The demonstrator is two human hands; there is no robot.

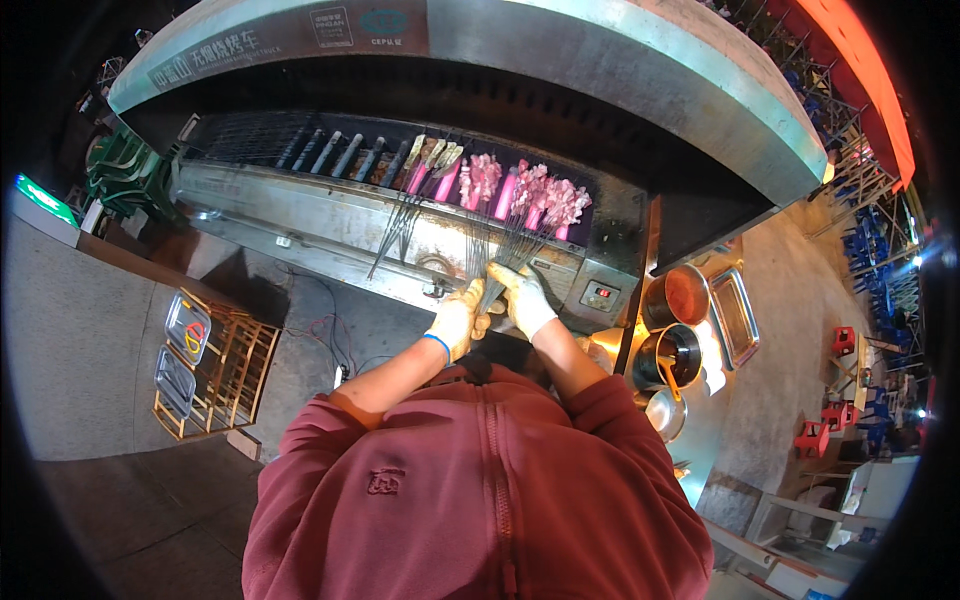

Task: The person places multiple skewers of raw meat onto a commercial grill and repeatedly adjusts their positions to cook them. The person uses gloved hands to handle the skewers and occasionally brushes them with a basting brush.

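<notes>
Both my hands wear pale work gloves and meet at the front edge of a long metal barbecue grill (337, 214). My left hand (460, 311) closes around thin metal skewer ends. Beside it, my right hand (523, 292) grips the same fanned bundle of skewers (496, 289). Pink raw-looking meat pieces (551, 199) on their far ends lie over glowing pink heating tubes. Another clump of meat (480, 180) sits slightly to the left. Farther left, several skewers with flat, pale yellowish food (433, 156) rest across the grill, their handles (396, 234) overhanging its front.
A metal hood (600, 82) overhangs the grill. At right stand a pot of red seasoning (684, 296), a dark pot with a brush (670, 371), a pale bowl (666, 412) and a steel tray (733, 319). A slatted rack (240, 367) with trays stands at left; cables (330, 322) cross the floor.
</notes>
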